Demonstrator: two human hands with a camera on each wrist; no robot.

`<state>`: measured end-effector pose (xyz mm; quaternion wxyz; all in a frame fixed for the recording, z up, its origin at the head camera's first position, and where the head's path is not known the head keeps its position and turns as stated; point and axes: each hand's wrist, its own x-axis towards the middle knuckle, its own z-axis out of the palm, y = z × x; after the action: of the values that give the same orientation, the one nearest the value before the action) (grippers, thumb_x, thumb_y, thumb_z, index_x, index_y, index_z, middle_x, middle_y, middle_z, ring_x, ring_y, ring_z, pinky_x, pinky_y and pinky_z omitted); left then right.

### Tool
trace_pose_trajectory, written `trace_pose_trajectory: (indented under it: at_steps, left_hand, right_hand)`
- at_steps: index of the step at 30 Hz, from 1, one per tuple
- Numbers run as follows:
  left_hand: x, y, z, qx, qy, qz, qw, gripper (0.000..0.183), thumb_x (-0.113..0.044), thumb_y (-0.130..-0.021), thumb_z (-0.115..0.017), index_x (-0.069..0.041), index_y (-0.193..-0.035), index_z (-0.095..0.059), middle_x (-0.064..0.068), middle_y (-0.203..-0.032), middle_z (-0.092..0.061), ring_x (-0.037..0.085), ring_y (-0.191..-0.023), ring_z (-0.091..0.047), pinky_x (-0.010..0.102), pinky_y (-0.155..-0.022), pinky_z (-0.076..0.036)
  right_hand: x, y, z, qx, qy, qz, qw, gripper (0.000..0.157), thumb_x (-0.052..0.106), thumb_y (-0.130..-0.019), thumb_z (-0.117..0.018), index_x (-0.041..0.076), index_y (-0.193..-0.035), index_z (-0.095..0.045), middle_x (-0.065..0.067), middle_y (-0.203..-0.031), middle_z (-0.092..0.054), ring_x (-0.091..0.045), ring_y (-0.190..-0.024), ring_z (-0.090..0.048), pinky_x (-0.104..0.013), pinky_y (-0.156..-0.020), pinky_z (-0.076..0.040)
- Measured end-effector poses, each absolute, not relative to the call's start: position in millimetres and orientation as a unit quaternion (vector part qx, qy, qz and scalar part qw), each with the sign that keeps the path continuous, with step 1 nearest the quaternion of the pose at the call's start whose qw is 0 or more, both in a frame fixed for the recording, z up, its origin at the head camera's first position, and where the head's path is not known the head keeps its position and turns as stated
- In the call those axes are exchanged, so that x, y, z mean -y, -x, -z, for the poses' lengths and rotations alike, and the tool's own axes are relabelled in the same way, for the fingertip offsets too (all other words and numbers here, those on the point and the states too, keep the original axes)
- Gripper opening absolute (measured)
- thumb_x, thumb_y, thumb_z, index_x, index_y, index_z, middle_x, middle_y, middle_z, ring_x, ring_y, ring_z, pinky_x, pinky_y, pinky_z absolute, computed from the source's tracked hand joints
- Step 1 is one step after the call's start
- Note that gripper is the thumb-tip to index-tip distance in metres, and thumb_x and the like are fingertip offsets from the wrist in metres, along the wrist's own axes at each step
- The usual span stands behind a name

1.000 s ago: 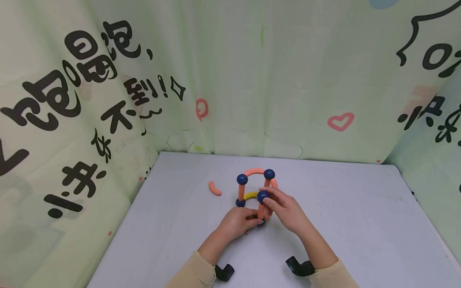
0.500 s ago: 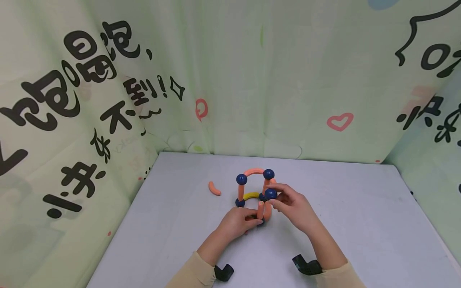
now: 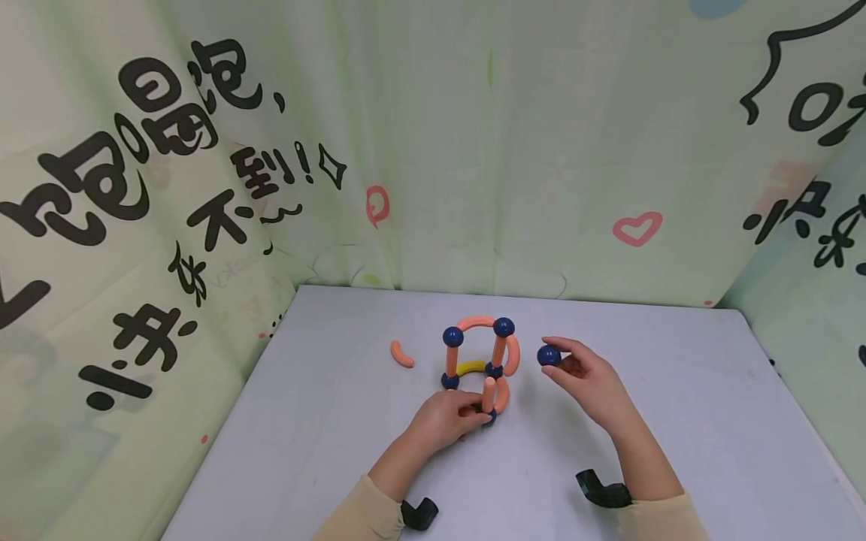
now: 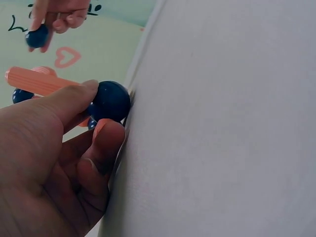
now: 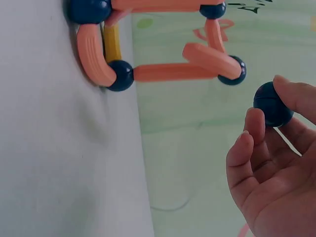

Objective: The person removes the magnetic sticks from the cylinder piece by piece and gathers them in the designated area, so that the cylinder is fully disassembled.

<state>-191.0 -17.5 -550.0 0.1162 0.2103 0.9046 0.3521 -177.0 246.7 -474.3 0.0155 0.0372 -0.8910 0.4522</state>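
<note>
My right hand (image 3: 590,379) pinches a loose dark blue ball (image 3: 549,355) between thumb and fingers, raised to the right of a frame built of blue balls and coral rods. My left hand (image 3: 441,422) holds the frame's near bottom ball (image 4: 111,101) with thumb and fingertips. From that ball a straight coral rod (image 3: 489,394) stands up, its top end bare. A curved coral rod (image 3: 502,394) runs from the same ball to the rear right. Behind, a yellow curved rod (image 3: 471,367) joins two bottom balls, and a coral arch (image 3: 476,321) links the two top balls (image 3: 504,327).
One loose curved coral piece (image 3: 401,354) lies on the white table (image 3: 325,361), left of the frame. Printed curtains (image 3: 433,150) enclose the table at the back and sides. Dark wrist mounts (image 3: 602,492) stick out inward from both wrists.
My right hand has taken the blue ball off the top of the near upright rod and moved it to the right. The left hand has stayed on the bottom ball.
</note>
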Motion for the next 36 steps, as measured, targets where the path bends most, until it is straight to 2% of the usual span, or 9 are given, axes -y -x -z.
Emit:
trace_pose_trajectory:
  at_steps: [7,14,22,27,36]
  left_hand:
    - [18,190,552,-0.905,-0.201,-0.355,0.124,0.026,-0.044,-0.089,-0.071,-0.038,-0.114,-0.071,-0.012,-0.067,-0.054,0.006,-0.059,-0.05,0.021,-0.054,-0.038]
    - [20,190,556,-0.908,-0.194,-0.351,0.123,0.03,-0.047,-0.088,-0.071,-0.04,-0.117,-0.069,-0.013,-0.071,-0.055,0.005,-0.064,-0.051,0.022,-0.056,-0.04]
    - [21,188,554,-0.9,-0.196,-0.368,0.128,0.031,-0.045,-0.088,-0.072,-0.038,-0.118,-0.069,-0.012,-0.068,-0.055,0.005,-0.06,-0.053,0.022,-0.055,-0.04]
    - [22,190,557,-0.902,-0.199,-0.364,0.12,0.032,-0.046,-0.088,-0.071,-0.038,-0.119,-0.069,-0.013,-0.068,-0.055,0.004,-0.063,-0.052,0.021,-0.055,-0.04]
    - [24,189,559,-0.905,-0.195,-0.361,0.114,0.037,-0.048,-0.088,-0.071,-0.039,-0.123,-0.068,-0.015,-0.072,-0.056,0.003,-0.073,-0.05,0.021,-0.059,-0.041]
  right_hand:
    - [-274,186,488,0.908,0.003,-0.419,-0.008,0.056,0.047,-0.094,-0.064,0.021,-0.142,-0.051,-0.012,-0.11,-0.064,-0.026,-0.099,-0.058,-0.03,-0.077,-0.05]
    - [-294,198,506,0.923,0.004,-0.384,-0.017,0.053,0.042,-0.096,-0.063,0.016,-0.141,-0.051,-0.015,-0.135,-0.059,-0.028,-0.105,-0.058,-0.032,-0.077,-0.049]
    - [-310,215,519,0.936,0.027,-0.349,-0.042,0.053,0.04,-0.096,-0.063,0.012,-0.139,-0.051,-0.019,-0.134,-0.058,-0.032,-0.107,-0.059,-0.037,-0.079,-0.05]
    - [-319,226,528,0.937,0.029,-0.347,-0.04,0.053,0.039,-0.096,-0.063,0.008,-0.138,-0.052,-0.021,-0.132,-0.057,-0.028,-0.099,-0.062,-0.029,-0.071,-0.049]
    - [-326,238,538,0.933,0.033,-0.355,-0.049,0.056,0.038,-0.097,-0.062,0.005,-0.14,-0.049,-0.024,-0.126,-0.06,-0.022,-0.087,-0.063,-0.029,-0.069,-0.05]
